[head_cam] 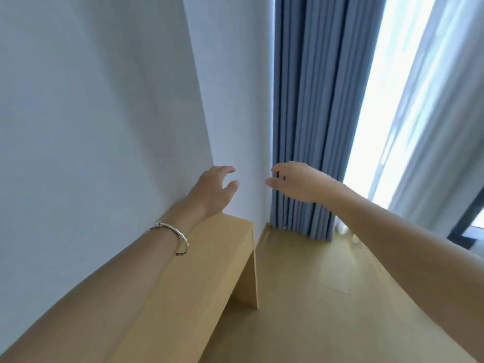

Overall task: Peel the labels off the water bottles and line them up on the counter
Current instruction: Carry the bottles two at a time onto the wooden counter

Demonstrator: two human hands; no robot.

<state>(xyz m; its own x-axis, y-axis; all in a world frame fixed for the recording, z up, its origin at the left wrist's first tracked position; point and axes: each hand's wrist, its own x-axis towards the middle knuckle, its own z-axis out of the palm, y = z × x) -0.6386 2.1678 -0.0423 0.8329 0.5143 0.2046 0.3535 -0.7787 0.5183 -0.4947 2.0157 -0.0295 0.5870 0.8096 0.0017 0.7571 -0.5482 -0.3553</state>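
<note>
white wall point(91, 113) at left. counter point(209, 258) runs along it, long axis pointing away. left hand point(212, 189) above its far end, grip apart, empty. right hand point(296, 182) before the curtain point(309, 100), grip apart, empty. no bottles in view.

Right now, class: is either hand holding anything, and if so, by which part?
Nothing is held. The left hand and the right hand are both open and empty; no bottle is in view.

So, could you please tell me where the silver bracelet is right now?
In the head view, the silver bracelet sits on the left wrist, left of centre, above the wooden counter by the white wall.
</note>
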